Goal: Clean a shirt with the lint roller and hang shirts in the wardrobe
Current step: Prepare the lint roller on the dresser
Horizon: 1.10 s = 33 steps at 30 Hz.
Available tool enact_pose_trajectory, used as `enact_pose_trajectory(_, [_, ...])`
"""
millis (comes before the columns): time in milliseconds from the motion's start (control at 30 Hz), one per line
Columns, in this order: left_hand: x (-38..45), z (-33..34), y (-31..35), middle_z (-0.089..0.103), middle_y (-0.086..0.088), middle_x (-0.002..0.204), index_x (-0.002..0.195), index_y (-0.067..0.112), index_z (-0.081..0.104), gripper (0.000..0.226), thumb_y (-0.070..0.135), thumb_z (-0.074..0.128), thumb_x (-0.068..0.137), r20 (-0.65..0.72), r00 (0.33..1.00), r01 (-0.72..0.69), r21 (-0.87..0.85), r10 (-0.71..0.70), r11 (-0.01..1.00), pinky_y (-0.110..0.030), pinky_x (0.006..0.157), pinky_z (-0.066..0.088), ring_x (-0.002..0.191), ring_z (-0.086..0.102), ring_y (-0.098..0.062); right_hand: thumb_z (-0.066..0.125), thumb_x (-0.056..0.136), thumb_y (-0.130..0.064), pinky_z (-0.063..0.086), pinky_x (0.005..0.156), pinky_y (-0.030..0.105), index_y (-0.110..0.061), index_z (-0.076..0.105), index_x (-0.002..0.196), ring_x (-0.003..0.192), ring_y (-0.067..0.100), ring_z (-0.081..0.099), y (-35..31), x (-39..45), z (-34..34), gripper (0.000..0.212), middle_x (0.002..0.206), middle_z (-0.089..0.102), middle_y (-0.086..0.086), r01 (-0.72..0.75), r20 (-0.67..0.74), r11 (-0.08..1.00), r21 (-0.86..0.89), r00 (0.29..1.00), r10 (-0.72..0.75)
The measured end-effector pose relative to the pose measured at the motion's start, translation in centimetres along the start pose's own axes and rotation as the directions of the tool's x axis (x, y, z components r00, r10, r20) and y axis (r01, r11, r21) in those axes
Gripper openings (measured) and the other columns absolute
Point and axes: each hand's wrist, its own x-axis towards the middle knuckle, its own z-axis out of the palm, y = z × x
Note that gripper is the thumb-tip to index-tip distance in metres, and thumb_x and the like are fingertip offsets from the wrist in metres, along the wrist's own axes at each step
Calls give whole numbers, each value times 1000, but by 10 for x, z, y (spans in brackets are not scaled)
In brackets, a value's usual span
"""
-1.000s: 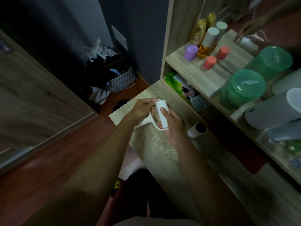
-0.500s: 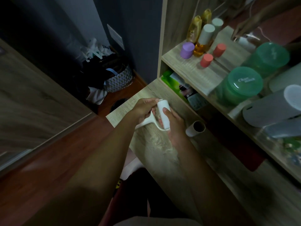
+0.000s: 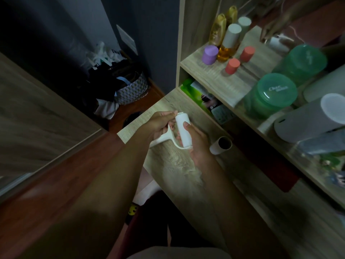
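Both hands held the white lint roller (image 3: 182,130) above the wooden desk (image 3: 179,165). The right hand (image 3: 197,144) was wrapped around the roll, thumb on its front; the left hand (image 3: 160,124) pinched the roll's upper end, over the handle. An empty cardboard tube (image 3: 221,144) lay on the desk just beside the right hand
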Motion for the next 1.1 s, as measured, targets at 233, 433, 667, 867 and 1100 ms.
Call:
enact_pose_trajectory(233, [3, -5, 2, 56, 2, 50, 96, -1, 68, 17, 12, 56, 94, -34, 999, -20, 7, 20, 1000, -15, 40, 39, 41, 43, -3, 61, 90, -24, 56, 74, 40, -9, 61, 118, 84, 25, 68, 2, 6, 6, 31, 102, 68, 16, -17, 109, 1000, 0, 994, 17])
enact_pose_trajectory(433, [3, -1, 2, 53, -8, 56, 96, -5, 68, 21, 12, 56, 94, -69, 987, -145, 20, 146, 989, -19, 48, 42, 47, 46, -10, 62, 89, -34, 52, 80, 38, -24, 49, 125, 94, 14, 60, -14, 12, 25, 40, 104, 60, -6, 235, 113, 862, -450, 972, -206])
enact_pose_trajectory(667, [7, 0, 0, 48, 1, 42, 104, -11, 65, 26, 10, 55, 95, -197, 960, -193, 42, 197, 980, -14, 40, 38, 36, 40, -4, 58, 91, -35, 52, 88, 40, -19, 53, 124, 99, 20, 60, -15, 20, 33, 37, 109, 61, -1, 220, 52, 819, -531, 972, -227])
enact_pose_trajectory(867, [1, -1, -1, 54, 0, 49, 101, -5, 68, 22, 11, 54, 95, -203, 959, -183, 80, 196, 980, -16, 41, 38, 39, 40, -3, 61, 88, -37, 58, 72, 41, -19, 55, 126, 101, 29, 63, -8, 21, 32, 42, 115, 62, 12, 1, 2, 951, -309, 1000, -1])
enact_pose_trajectory(1100, [-4, 5, -5, 51, -13, 74, 75, 11, 74, 26, 12, 56, 94, -215, 970, -134, -86, 112, 987, -25, 55, 42, 58, 44, -15, 64, 87, -38, 52, 55, 31, -12, 52, 129, 80, 21, 61, -18, 22, 20, 51, 101, 59, 12, -229, 97, 972, -47, 968, 233])
